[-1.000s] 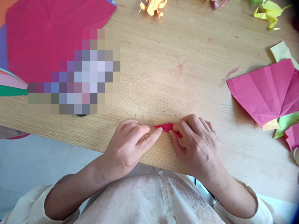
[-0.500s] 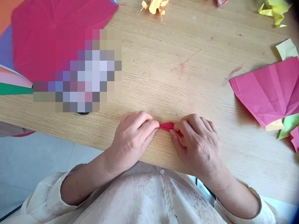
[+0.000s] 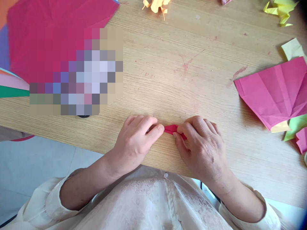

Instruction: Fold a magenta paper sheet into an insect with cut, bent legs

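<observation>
A small, narrow folded piece of red paper (image 3: pixel 171 129) lies on the wooden table (image 3: pixel 182 80) near its front edge. My left hand (image 3: pixel 136 140) is curled, its fingertips pinching the paper's left tip. My right hand (image 3: pixel 201 145) pinches the paper's right part between thumb and fingers and covers most of it. Only the short middle stretch of the paper shows between the two hands.
A large red sheet (image 3: pixel 52 35) lies at the back left over other coloured sheets, partly behind a blurred patch. A creased pink sheet (image 3: pixel 275 92) lies at the right with green and yellow scraps. Folded orange (image 3: pixel 155 5) and yellow (image 3: pixel 281 11) paper figures sit along the far edge.
My left hand slid right along the table and closed its fingers on the red paper's left tip. My right hand kept its hold.
</observation>
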Demonstrator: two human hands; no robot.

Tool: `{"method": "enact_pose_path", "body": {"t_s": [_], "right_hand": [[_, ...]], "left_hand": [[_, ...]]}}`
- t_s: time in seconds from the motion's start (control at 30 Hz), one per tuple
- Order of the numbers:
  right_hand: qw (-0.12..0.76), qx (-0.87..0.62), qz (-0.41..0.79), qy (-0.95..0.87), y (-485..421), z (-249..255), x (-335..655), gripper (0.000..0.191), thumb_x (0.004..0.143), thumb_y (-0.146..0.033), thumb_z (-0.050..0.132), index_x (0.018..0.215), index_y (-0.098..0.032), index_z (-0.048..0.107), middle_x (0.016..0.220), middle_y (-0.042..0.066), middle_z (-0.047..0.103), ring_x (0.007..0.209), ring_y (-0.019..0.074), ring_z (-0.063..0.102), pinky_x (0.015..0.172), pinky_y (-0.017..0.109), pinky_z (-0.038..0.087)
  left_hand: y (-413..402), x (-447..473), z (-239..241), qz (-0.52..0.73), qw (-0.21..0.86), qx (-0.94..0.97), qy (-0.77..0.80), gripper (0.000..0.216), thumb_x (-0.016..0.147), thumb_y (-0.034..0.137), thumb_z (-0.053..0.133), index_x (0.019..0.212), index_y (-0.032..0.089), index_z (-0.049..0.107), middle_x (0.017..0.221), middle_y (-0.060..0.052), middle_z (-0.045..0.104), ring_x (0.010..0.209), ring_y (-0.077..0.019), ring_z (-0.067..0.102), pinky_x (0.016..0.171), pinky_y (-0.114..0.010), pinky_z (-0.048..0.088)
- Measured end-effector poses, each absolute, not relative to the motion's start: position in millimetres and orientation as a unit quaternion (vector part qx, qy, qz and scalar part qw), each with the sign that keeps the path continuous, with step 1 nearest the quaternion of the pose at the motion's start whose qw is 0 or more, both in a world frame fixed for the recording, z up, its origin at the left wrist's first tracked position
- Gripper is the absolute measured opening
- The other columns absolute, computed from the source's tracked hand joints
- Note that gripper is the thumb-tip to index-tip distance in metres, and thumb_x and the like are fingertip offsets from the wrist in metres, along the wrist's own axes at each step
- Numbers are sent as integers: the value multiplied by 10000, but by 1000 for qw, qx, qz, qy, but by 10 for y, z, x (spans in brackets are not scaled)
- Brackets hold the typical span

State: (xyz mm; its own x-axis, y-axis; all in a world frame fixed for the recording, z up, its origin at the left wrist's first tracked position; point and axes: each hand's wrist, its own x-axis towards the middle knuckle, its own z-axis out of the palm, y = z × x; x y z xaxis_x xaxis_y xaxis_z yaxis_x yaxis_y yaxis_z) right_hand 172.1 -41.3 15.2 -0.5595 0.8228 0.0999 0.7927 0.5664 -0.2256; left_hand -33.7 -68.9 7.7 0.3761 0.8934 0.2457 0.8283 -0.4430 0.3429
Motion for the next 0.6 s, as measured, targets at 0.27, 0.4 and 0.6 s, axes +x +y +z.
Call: {"method": "enact_pose_path", "body": {"t_s": [0.27,0.4,0.6], "right_hand": [[100,-457,78,-880,-415,144,1725,141,973,-267,526,865,-220,604,889,53,588,790,209,494,776,359,358],[103,-459,81,-879,-412,138,1727,146,978,-279,523,872,-219,603,895,54,594,782,206,495,766,357,354],[99,-456,74,-881,-417,132,1733,124,972,-272,537,876,-220,597,897,52,599,791,208,507,776,358,361]], "left_hand": [[-859,-471,73,223,104,839,486,345,954,83,542,1274,193,613,1113,-100,711,1028,-226,680,901,-393,569],[-851,-373,99,166,38,863,475,362,969,130,559,1312,229,619,1029,-44,736,932,-209,691,934,-424,568],[-873,-355,114,139,16,870,473,336,978,135,552,1298,193,634,994,-45,737,878,-201,683,913,-415,572]]}}
